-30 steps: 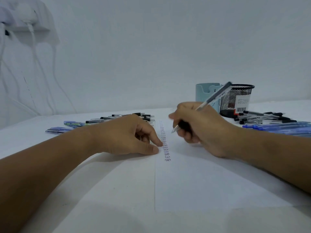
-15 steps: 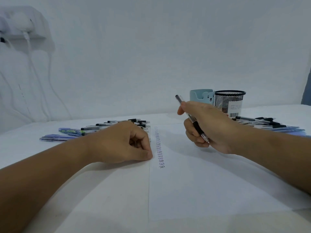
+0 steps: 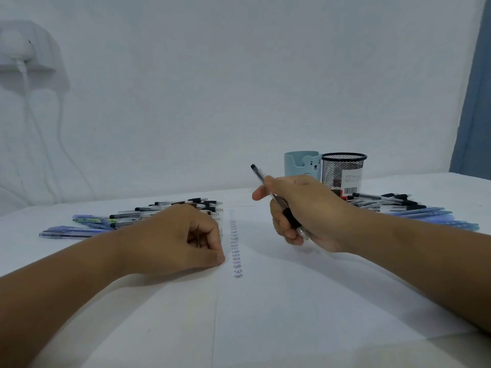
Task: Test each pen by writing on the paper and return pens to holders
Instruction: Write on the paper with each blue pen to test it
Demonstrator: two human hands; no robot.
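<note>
My right hand (image 3: 305, 211) grips a clear pen (image 3: 261, 177) with a black grip, lifted above the white paper (image 3: 305, 288); its capped end points up and left. My left hand (image 3: 183, 240) rests on the table at the paper's left edge, its fingers curled and holding nothing. A column of small handwritten words (image 3: 236, 251) runs down the paper's left side. A light blue bear holder (image 3: 301, 164) and a black mesh holder (image 3: 344, 170) stand behind my right hand. Pens lie in a left group (image 3: 119, 219) and a right group (image 3: 403, 205).
A white wall rises behind the table (image 3: 106, 314). White cables (image 3: 26, 83) hang from a wall fixture at the far left. A blue curtain edge (image 3: 475, 102) shows at the far right.
My right hand lifted the pen off the paper and turned it, so its top end now points up and left. The left hand stayed at the paper's edge.
</note>
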